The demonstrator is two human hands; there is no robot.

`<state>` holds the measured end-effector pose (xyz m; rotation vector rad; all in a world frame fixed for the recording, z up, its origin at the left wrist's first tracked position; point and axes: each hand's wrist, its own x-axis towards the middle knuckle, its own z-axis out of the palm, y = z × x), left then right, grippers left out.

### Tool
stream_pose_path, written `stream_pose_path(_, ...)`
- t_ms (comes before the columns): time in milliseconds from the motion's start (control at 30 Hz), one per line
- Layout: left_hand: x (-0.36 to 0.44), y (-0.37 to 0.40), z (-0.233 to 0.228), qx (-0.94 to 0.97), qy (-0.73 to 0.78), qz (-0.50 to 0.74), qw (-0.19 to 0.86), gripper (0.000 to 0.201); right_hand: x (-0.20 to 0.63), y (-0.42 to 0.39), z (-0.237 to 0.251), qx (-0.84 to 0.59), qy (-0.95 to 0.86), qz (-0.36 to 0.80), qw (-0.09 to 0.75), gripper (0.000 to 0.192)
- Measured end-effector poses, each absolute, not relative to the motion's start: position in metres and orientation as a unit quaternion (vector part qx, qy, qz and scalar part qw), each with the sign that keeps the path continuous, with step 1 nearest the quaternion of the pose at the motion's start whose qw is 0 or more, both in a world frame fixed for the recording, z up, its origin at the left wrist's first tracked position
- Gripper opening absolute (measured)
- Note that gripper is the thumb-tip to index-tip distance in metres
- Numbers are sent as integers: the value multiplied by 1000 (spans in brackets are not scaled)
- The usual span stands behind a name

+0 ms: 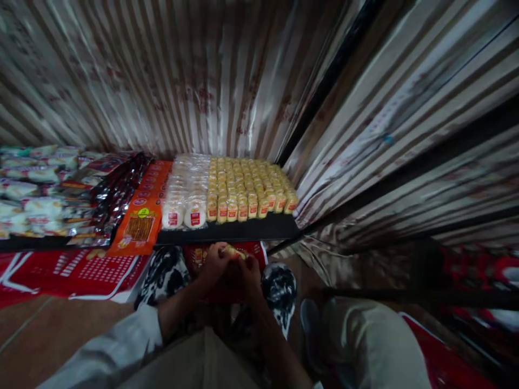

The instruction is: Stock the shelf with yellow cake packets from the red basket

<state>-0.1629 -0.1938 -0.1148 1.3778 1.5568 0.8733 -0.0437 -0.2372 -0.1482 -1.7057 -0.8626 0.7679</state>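
A small yellow wrapped snack pack [235, 252] with a bit of red on it is pinched between my two hands, just below the shelf's front edge. My left hand [214, 263] grips its left end with curled fingers. On the right end, the fingers of my right hand [250, 272] are closed. Directly beyond them, rows of yellow snack packs [243, 194] with red labels stand on the dark shelf [235, 231]. White round packs [195, 213] with red labels are lined up to their left.
Further left are an orange snack bag [140, 221], dark shiny packets [117, 183] and stacked white packets [36, 189]. A red printed sheet [97, 273] lies below. A striped curtain [162, 70] and black pole [328, 75] border the shelf. Another person's trouser leg [373, 335] is at right.
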Motion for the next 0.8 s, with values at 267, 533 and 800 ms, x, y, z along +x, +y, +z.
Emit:
stream_pose_path(267,-133,-162,-70,656,566,357,349,29,-13,-225,-105,-679,-616,33,398,46)
stream_pose_path(533,-84,-125,-41,719,505,336,339,30,26,-193,-89,-683,-620,-63,381,41)
stream_pose_path(800,-38,-108,-42,728,443,378,362,41,67,-142,-94,-747,-512,-46,420,56)
